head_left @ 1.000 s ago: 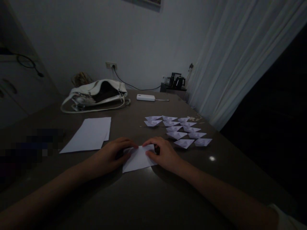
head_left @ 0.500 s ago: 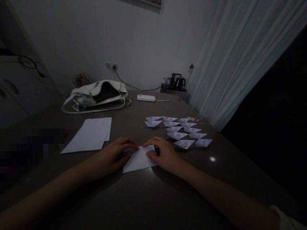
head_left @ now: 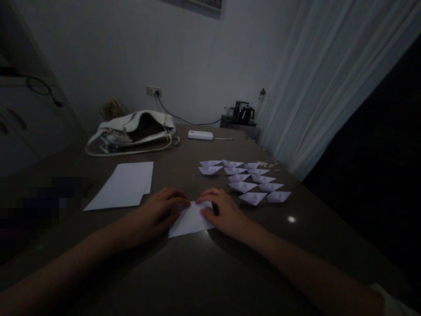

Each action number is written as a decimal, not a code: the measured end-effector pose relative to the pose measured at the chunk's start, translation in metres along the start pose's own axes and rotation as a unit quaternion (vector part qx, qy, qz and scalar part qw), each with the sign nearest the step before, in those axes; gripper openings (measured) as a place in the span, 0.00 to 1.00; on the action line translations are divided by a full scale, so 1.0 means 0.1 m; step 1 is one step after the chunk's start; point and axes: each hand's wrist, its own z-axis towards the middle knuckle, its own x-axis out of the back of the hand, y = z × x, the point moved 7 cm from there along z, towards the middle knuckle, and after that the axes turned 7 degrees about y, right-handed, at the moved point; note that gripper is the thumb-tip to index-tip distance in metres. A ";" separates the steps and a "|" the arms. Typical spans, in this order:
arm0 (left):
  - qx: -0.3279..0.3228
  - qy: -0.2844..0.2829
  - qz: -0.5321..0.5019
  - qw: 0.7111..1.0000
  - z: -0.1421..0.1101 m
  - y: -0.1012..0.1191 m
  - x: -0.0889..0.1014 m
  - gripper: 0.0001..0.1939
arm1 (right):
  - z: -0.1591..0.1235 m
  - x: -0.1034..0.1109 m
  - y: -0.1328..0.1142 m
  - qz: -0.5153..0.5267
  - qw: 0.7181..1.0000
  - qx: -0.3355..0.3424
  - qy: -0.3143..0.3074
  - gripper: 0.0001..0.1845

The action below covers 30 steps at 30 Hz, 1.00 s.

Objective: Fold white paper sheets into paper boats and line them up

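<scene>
A white sheet of paper, which looks folded, lies on the dark table in front of me. My left hand grips its left part, fingertips at the far edge and thumb on top. On the right side, my right hand holds the same paper, index finger at the far edge and thumb on its face. The fingertips of both hands nearly meet at the top middle. Just beyond my right hand stand several folded paper boats in loose rows.
White sheets lie stacked to the left of my hands. Farther back are a white handbag and a white power bank with a short cable. A black kettle stands at the back right, near a pale curtain.
</scene>
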 end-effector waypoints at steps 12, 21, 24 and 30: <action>-0.008 0.018 0.065 0.998 0.01 0.06 -0.04 0.15 | -0.01 -0.01 -0.03 -0.008 1.000 0.007 -0.004 0.14; 0.007 0.008 0.101 0.995 0.01 0.07 -0.05 0.20 | -0.01 -0.02 -0.02 -0.013 1.000 0.006 -0.001 0.14; 0.017 0.004 0.100 0.995 0.00 0.05 -0.05 0.20 | -0.02 -0.03 -0.03 -0.025 1.000 0.015 -0.002 0.15; 0.036 -0.003 0.105 0.994 -0.01 0.00 -0.07 0.20 | -0.05 -0.05 -0.06 -0.061 0.997 0.036 -0.010 0.19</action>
